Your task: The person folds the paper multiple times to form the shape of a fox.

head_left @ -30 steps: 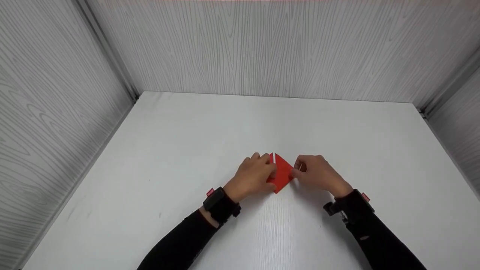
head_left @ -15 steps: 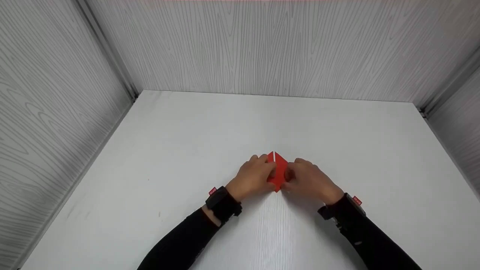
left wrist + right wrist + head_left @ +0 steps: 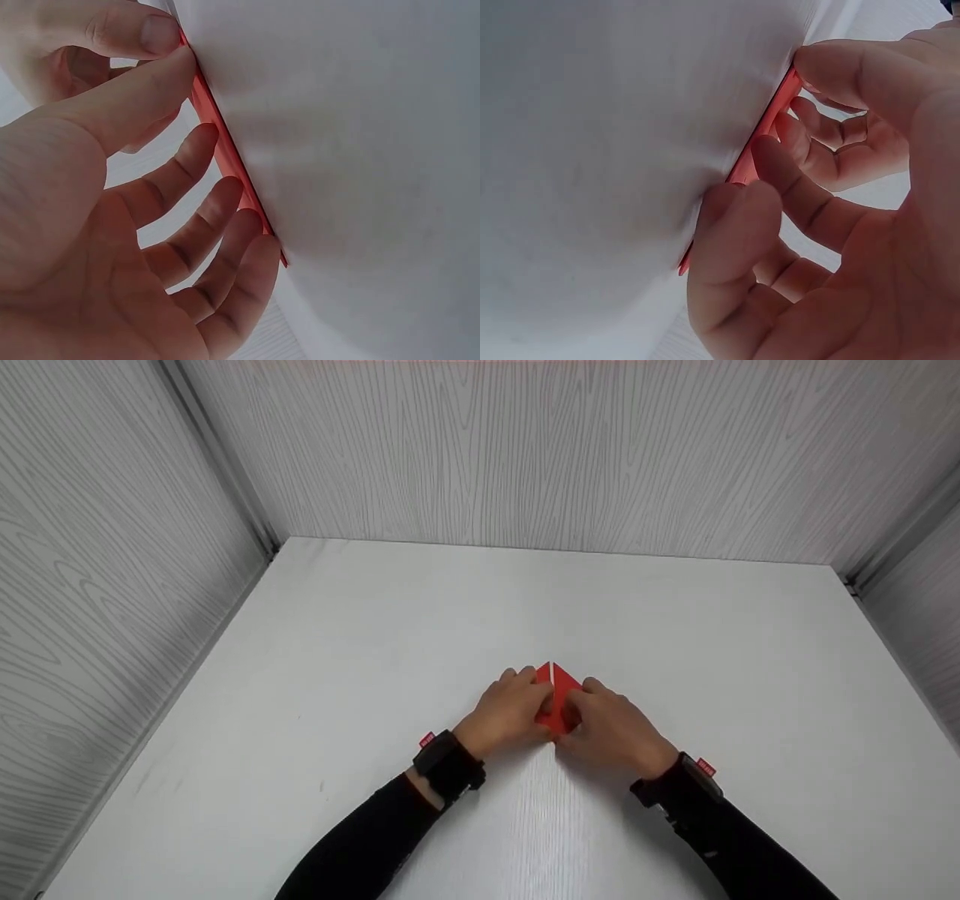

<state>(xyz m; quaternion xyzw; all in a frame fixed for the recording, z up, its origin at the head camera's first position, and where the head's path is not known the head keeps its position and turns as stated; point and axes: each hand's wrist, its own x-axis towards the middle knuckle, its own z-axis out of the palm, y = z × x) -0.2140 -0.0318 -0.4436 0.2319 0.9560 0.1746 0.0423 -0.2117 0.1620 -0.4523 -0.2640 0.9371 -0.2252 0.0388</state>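
Note:
A small folded sheet of red paper (image 3: 564,679), diamond-shaped with a narrow slit down its upper middle, lies on the white table. On its left part rests my left hand (image 3: 506,712); in the left wrist view its bent fingertips touch the red paper (image 3: 227,154). My right hand (image 3: 611,727) covers the right corner, thumb near the bottom point and forefinger close to the middle slit. From the right wrist, several fingertips press on the red paper (image 3: 763,124), seen almost edge-on. Both hands' fingers are loosely bent. The paper's lower middle is partly hidden.
The white tabletop (image 3: 420,607) spreads around the hands. Grey wood-grained panels stand behind it, with the back panel (image 3: 480,457) and a left panel (image 3: 112,570); another edges the right side. Black straps with small cameras sit on both wrists.
My right hand has left its pinch at the paper's right corner and moved left over the paper, toward the middle slit and bottom point. The left hand stays nearly still.

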